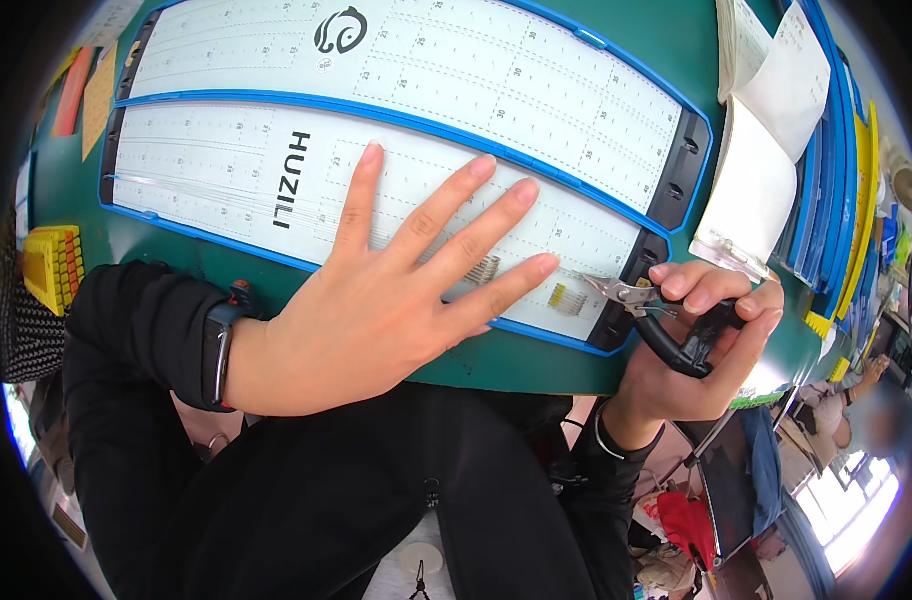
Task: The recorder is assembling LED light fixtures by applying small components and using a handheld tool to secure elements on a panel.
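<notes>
A long flat case (416, 112) with blue edges lies unfolded on the green table, its white boards printed with ruled marks. Across the near board spreads my left hand (376, 310), palm down with the fingers apart. Fine pale lines (211, 195) run lengthwise along that board from its left end. Partly under my fingers sits a row of small metal wire pieces (484, 270), and a small yellow-marked cluster (568, 299) lies beyond my little finger. My right hand (706, 345) grips black-handled pliers (673, 348), their jaws pointing left over the board's right end. Whether the jaws hold anything is too small to tell.
Open notebook pages (751, 180) lie at the right, beside stacked blue and yellow cases (836, 200). A yellow holder (54, 265) stands at the table's left edge. Another person (856, 410) sits at the far right. The green tabletop (516, 373) ends near my lap.
</notes>
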`<state>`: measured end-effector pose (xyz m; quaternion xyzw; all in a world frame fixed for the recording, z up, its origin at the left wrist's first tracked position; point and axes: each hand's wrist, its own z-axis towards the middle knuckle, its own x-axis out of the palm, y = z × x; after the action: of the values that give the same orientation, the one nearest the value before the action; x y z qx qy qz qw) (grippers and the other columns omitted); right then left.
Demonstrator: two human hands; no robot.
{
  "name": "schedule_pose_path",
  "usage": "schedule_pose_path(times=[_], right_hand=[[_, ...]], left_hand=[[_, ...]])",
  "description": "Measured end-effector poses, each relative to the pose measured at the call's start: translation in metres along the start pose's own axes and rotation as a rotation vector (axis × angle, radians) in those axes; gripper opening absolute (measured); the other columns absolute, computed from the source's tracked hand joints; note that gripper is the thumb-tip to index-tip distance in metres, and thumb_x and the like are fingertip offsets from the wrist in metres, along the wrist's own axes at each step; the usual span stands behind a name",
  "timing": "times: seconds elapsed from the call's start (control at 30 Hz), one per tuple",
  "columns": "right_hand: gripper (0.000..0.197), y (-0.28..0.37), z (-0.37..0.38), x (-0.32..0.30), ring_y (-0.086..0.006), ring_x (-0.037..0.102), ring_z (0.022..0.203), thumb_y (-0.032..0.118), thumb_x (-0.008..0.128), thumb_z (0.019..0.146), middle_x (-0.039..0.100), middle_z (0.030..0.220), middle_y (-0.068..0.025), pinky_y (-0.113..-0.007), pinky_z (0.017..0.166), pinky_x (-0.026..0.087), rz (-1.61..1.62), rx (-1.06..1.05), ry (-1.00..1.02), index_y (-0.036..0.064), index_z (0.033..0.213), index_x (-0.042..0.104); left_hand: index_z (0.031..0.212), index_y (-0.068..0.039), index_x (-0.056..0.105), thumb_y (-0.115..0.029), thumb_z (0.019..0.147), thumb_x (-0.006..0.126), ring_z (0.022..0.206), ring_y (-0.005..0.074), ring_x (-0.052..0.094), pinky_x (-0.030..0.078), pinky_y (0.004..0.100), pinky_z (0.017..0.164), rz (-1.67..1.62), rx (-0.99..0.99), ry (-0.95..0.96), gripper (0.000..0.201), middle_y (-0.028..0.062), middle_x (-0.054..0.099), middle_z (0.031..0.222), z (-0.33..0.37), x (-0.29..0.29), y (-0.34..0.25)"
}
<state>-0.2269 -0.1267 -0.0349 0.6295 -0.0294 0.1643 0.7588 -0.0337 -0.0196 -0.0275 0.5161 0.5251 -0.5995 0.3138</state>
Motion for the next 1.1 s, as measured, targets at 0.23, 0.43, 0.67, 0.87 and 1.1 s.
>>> schedule_pose_path(times=[0.23,0.43,0.67,0.87,1.1], right_hand=[[0.025,0.0026,-0.0016,-0.0054,-0.0202,0.047,0.052,0.029,0.023,0.103,0.042,0.061,-0.0078,-0.039,0.056,0.049,0.064,0.035,-0.038,0.0103,0.089,0.033],[0.024,0.0032,-0.0019,-0.0072,-0.0198,0.047,0.051,0.030,0.024,0.102,0.042,0.061,-0.0079,-0.038,0.055,0.048,0.085,0.024,-0.022,0.0110,0.088,0.031],[0.024,0.0050,-0.0030,-0.0042,-0.0199,0.047,0.051,0.030,0.024,0.103,0.042,0.061,-0.0079,-0.038,0.055,0.048,0.072,0.036,-0.031,0.0110,0.088,0.031],[0.025,0.0037,-0.0037,-0.0045,-0.0200,0.048,0.051,0.030,0.025,0.103,0.042,0.061,-0.0079,-0.038,0.056,0.049,0.059,0.033,-0.033,0.0111,0.088,0.031],[0.023,0.0032,-0.0053,-0.0084,-0.0188,0.048,0.056,0.028,0.025,0.102,0.042,0.064,-0.0065,-0.038,0.062,0.048,0.081,0.036,0.021,0.0111,0.089,0.034]], left_hand=[[0.139,-0.026,0.045,-0.026,0.070,0.075,0.139,0.0385,0.025,0.018,0.0732,0.101,0.037,0.010,0.031,0.075,0.0140,0.028,0.151,0.0007,-0.0025,0.0008],[0.135,-0.024,0.048,-0.023,0.070,0.075,0.139,0.0392,0.025,0.018,0.0734,0.101,0.027,0.011,0.035,0.070,0.0144,0.029,0.151,0.0016,-0.0037,0.0008],[0.133,-0.024,0.050,-0.023,0.071,0.074,0.139,0.0391,0.025,0.017,0.0735,0.101,0.018,0.007,0.045,0.067,0.0143,0.029,0.151,0.0008,-0.0042,0.0022],[0.132,-0.025,0.051,-0.022,0.072,0.073,0.140,0.0386,0.025,0.017,0.0735,0.101,0.018,0.002,0.035,0.064,0.0138,0.029,0.151,0.0008,-0.0033,0.0013],[0.134,-0.026,0.048,-0.021,0.071,0.073,0.139,0.0387,0.025,0.016,0.0736,0.101,0.020,-0.002,0.016,0.068,0.0144,0.029,0.151,0.0013,-0.0009,0.0005]])
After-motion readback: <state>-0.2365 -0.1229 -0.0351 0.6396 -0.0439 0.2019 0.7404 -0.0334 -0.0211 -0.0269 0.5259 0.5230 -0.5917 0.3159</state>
